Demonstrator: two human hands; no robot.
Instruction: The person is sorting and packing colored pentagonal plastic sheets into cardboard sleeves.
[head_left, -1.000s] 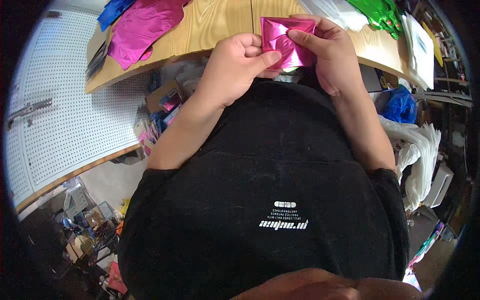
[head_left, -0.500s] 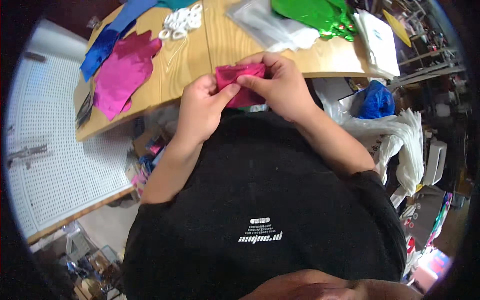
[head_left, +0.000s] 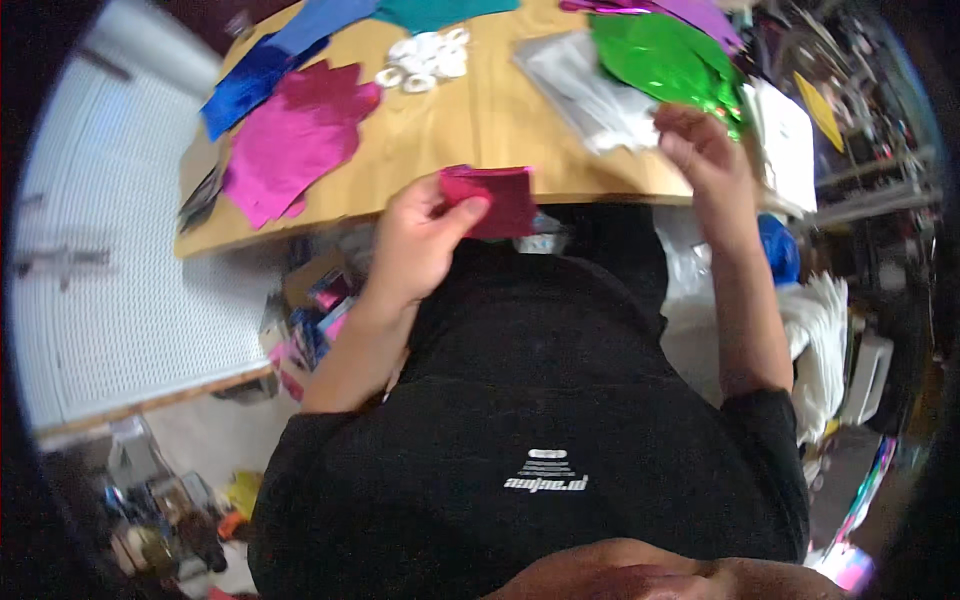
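My left hand (head_left: 425, 235) is closed on a folded piece of magenta foil (head_left: 508, 202), thumb on top. The piece hangs out to the right of my fingers, just off the table's near edge. My right hand (head_left: 705, 155) is lifted at the right, loosely bent and somewhat blurred, with thumb and fingers apart and nothing visible between them. Clear plastic bags (head_left: 585, 95) lie just left of it. Shiny green foil (head_left: 665, 60) lies beyond it.
Flat magenta foil shapes (head_left: 290, 150) and blue foil (head_left: 245, 90) lie on the wooden table (head_left: 440, 130) at the left. White rings (head_left: 425, 60) are heaped near the back. A white packet stack (head_left: 785, 150) sits at the right end. White plastic bags (head_left: 815, 340) hang below.
My right hand has let go of the magenta foil and moved right, toward the clear bags. The foil stays in my left hand, now more spread out. The whole view has shifted slightly.
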